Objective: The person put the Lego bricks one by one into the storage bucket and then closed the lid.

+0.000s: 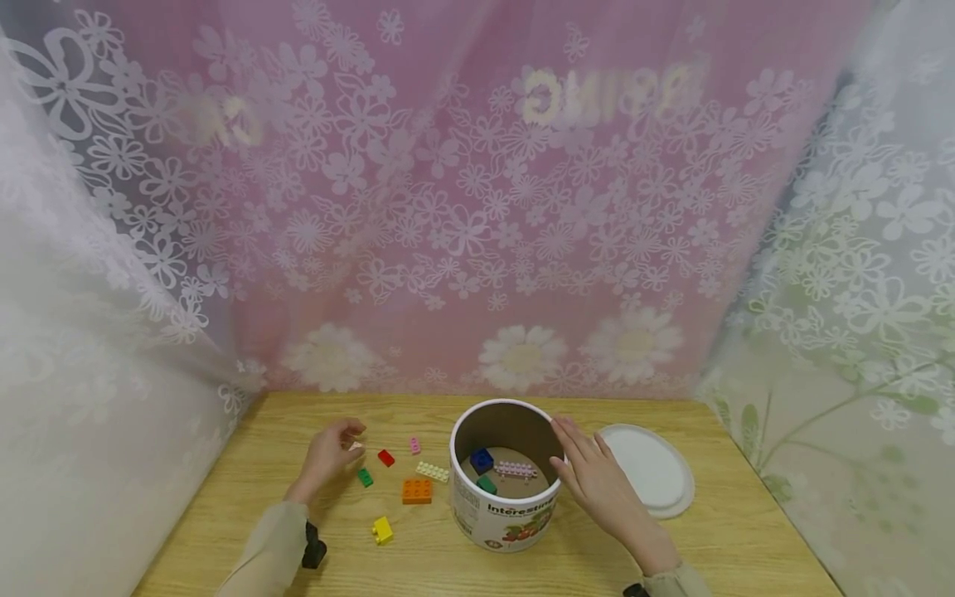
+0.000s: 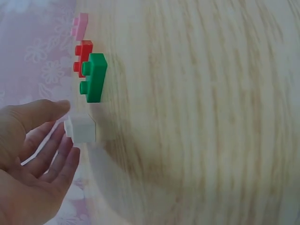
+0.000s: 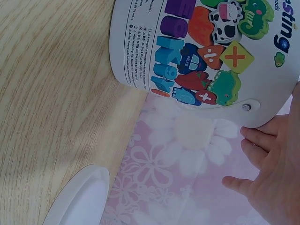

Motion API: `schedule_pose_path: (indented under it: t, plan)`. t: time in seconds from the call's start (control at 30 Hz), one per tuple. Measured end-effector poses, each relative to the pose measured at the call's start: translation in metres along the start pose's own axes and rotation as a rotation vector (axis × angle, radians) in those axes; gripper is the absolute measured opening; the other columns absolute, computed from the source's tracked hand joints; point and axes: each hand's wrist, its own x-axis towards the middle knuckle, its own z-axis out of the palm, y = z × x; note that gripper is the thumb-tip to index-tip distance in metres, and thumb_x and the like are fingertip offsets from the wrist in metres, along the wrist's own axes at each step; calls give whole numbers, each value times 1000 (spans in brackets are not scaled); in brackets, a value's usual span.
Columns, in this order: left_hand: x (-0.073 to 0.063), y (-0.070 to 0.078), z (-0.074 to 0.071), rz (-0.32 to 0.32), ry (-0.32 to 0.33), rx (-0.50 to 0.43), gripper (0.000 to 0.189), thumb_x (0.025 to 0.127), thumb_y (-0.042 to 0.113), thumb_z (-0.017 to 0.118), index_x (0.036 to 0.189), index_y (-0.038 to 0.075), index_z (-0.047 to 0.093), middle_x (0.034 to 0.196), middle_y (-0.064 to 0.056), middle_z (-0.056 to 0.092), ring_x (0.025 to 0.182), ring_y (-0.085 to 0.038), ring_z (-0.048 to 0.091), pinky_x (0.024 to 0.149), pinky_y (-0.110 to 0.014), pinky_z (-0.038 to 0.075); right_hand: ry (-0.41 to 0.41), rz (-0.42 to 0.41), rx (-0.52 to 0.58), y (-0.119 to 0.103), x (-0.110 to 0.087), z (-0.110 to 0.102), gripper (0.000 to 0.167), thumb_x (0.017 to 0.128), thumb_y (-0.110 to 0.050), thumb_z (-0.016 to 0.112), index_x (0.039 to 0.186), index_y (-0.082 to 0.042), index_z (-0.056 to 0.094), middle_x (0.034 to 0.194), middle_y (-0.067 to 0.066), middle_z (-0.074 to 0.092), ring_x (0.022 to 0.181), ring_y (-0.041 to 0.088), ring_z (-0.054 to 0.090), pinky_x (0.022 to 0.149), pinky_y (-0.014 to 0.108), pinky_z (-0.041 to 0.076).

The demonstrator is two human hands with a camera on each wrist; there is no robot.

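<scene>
My left hand (image 1: 328,456) is at a small white building brick (image 2: 82,129) on the table, its thumb and fingers spread to either side. In the left wrist view a gap shows between thumb and brick; contact with the fingers is unclear. My right hand (image 1: 600,477) rests with extended fingers against the right rim of a round white bucket (image 1: 468,504) with printed pictures. Inside the bucket lie a dark blue brick (image 1: 482,460), a green brick (image 1: 487,484) and a long pink studded piece (image 1: 516,470).
Near the left hand lie green (image 1: 365,477), red (image 1: 385,458) and pink (image 1: 414,446) bricks. Cream (image 1: 433,472) and orange (image 1: 417,491) bricks sit left of the bucket, a yellow brick (image 1: 382,531) nearer. Right of it lies a white lid (image 1: 649,468). Floral curtains (image 1: 477,249) surround the table.
</scene>
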Motion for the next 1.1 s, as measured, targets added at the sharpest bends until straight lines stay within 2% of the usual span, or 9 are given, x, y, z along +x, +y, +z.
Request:
schedule_pose_path:
  t: [0.2,0.33,0.5,0.67,0.83,1.0,1.1]
  plan:
    - [-1,-7,2,-81,-22,41,32,87,-4,74,118,-4,67,110,-19,70,100,-34,66,88,-49,55,27,-21,-2,-1,0,0,59,106,-31,53,155,-2,39,158,15,41,144,34,40,114,67,27]
    - [-2,-11,2,-99,-10,77,26,84,-1,77,109,-2,69,98,-13,69,87,-26,64,78,-44,54,17,-16,0,-2,0,0,59,105,-29,55,155,-2,38,158,15,41,145,35,39,114,67,26]
    - [-4,-13,-1,-94,11,76,22,86,3,76,107,-3,70,96,-12,71,84,-24,65,73,-41,55,-10,-2,2,-2,0,-1,61,105,-29,56,156,-3,36,160,13,39,147,33,37,116,66,25]
    - [-3,-4,-4,-88,-3,35,25,90,5,74,113,-4,70,101,-13,71,88,-25,66,76,-42,57,13,-15,-7,-1,0,-2,59,105,-29,54,156,-3,38,159,14,40,145,34,39,115,66,27]
    - [-1,8,-6,-28,-4,28,24,89,5,75,112,-1,72,100,-12,72,86,-24,67,75,-41,58,24,-21,-3,-2,0,-3,58,106,-30,52,155,-2,38,158,15,41,144,36,41,114,67,28]
    - [-1,20,-8,15,-5,25,21,89,5,76,109,2,73,98,-10,72,85,-23,67,75,-41,58,21,-18,-1,-3,0,-3,59,104,-26,56,155,-2,39,158,15,41,144,35,40,114,67,27]
    - [-2,25,-8,10,-11,32,22,89,6,76,111,4,73,99,-8,72,87,-22,67,79,-42,58,12,-12,-2,-3,0,-3,60,103,-24,58,155,-2,38,159,14,40,145,34,39,115,66,27]
